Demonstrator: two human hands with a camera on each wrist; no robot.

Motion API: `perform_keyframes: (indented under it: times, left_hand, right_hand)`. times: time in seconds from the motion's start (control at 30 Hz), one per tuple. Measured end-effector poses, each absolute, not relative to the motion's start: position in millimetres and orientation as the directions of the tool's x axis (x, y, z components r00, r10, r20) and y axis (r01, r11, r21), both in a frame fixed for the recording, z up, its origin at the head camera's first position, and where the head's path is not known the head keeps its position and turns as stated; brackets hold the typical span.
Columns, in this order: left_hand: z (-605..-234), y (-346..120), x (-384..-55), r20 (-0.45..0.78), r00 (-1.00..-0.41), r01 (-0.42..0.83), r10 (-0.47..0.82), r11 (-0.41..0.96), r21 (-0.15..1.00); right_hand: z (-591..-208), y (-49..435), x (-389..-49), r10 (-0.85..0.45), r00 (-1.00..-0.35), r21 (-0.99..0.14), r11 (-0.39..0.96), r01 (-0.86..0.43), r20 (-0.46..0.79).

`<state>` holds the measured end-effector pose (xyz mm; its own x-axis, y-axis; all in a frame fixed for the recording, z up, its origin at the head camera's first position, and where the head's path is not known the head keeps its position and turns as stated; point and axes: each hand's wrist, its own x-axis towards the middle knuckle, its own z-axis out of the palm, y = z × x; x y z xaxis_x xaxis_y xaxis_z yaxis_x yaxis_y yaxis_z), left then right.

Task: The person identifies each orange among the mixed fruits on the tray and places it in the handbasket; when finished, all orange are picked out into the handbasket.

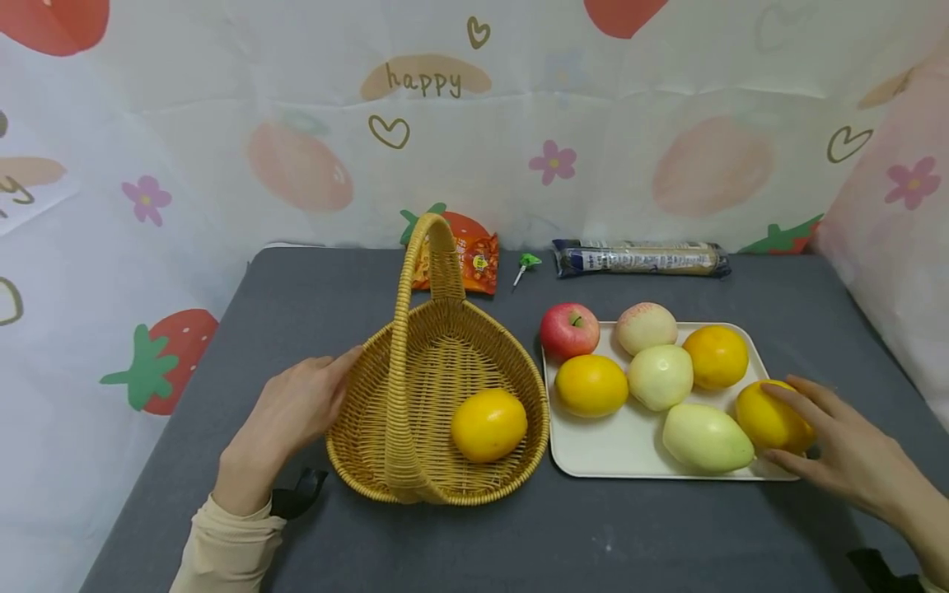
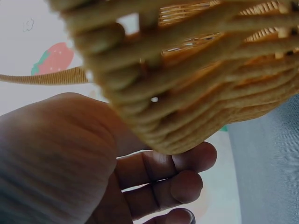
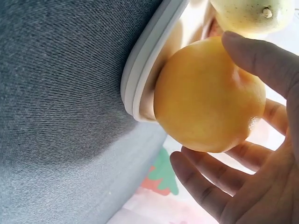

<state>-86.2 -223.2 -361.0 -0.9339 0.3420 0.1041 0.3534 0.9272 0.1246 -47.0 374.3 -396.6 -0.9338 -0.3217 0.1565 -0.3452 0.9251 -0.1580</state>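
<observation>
On the left, my left hand holds the side of a yellow wicker basket with a tall handle. In the left wrist view, the rim of the basket lies between thumb and fingers. Inside the basket sits one yellow orange. My right hand has its thumb and fingers round another orange at the right end of a white tray. The right wrist view shows this orange close to the tray's corner, next to a pale green fruit.
Also on the tray are a red apple, a peach, a round pale fruit, a green mango-shaped fruit and two more oranges. Behind lie an orange snack packet, a green lollipop and a long wrapped roll.
</observation>
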Motion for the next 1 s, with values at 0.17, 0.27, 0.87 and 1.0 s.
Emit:
perform_keyframes:
  times: [0.17, 0.27, 0.87, 1.0]
  left_hand:
    - [-360.6, -222.7, -86.0, 0.096, -0.937, 0.345, 0.335, 0.93, 0.125]
    - [-360.7, -222.4, -85.7, 0.097, -0.937, 0.346, 0.336, 0.93, 0.123]
    - [-360.2, -221.7, -85.9, 0.1, -0.936, 0.349, 0.338, 0.928, 0.128]
    - [-360.0, -221.5, -85.8, 0.1, -0.935, 0.351, 0.34, 0.928, 0.127]
  right_hand:
    - [-395.4, 372.4, -48.9, -0.322, -0.932, -0.145, 0.927, -0.346, 0.165]
    - [-394.6, 371.4, -49.8, -0.319, -0.933, -0.148, 0.928, -0.343, 0.164]
    - [-393.8, 371.4, -49.5, -0.314, -0.929, -0.155, 0.926, -0.345, 0.194]
    - [-392.8, 370.9, -49.7, -0.313, -0.929, -0.15, 0.927, -0.344, 0.196]
